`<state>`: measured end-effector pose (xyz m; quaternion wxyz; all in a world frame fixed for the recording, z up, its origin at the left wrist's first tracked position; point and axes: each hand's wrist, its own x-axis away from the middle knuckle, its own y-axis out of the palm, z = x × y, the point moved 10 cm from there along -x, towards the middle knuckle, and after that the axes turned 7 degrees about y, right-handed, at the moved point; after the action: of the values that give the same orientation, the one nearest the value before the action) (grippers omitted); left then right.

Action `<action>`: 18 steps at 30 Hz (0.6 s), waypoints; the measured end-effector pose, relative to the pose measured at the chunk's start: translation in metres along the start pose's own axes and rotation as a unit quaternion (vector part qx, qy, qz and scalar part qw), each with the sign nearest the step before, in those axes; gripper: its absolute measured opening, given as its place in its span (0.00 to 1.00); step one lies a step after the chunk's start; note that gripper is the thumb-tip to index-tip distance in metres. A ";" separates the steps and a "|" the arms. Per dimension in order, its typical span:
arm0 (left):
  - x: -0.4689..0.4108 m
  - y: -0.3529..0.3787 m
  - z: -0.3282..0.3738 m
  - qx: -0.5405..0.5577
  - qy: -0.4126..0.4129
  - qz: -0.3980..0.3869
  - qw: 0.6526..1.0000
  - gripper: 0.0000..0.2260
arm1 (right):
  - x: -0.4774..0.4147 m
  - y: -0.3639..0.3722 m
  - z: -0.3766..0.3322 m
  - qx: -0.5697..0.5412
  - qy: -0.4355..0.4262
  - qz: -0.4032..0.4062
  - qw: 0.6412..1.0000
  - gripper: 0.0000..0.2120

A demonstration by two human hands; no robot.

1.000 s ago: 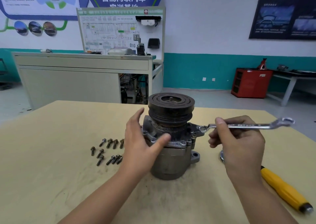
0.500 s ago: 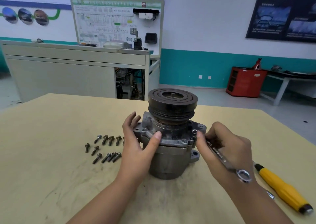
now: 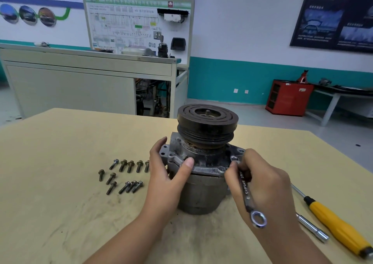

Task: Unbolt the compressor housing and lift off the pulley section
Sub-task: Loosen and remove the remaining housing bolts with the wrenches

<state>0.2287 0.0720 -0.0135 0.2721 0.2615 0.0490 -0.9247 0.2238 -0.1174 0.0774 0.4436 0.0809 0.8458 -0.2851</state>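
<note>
Most bolts (image 3: pixel 123 175) seem out, lying left of the left hand (image 3: pixel 167 175), which grips the compressor (image 3: pixel 201 195) between the hands; the right hand (image 3: pixel 262 187) clamps a wrench (image 3: pixel 245 191) at its flange; the pulley section (image 3: pixel 207 124) is not yet lifted.

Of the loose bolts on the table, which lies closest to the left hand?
The rightmost bolt of the back row, right beside the left hand; all other bolts lie farther left.

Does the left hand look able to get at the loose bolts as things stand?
Probably yes: the bolts lie on bare table just beside the left hand, nothing between, though it must first release the compressor.
</note>
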 end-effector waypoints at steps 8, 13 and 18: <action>0.001 0.004 0.004 -0.001 0.000 -0.021 1.000 0.31 | -0.003 0.001 -0.004 -0.019 -0.043 -0.017 0.999 0.13; -0.001 0.005 0.003 -0.017 0.004 -0.023 1.000 0.24 | -0.003 0.001 -0.003 -0.034 -0.050 -0.020 0.998 0.13; -0.006 0.002 0.004 -0.063 0.031 -0.024 0.997 0.25 | -0.002 0.000 -0.003 -0.045 -0.061 -0.015 0.997 0.13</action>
<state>0.2325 0.0721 -0.0074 0.2641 0.2714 0.1217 -0.9175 0.2228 -0.1151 0.0797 0.4930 0.0305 0.8305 -0.2574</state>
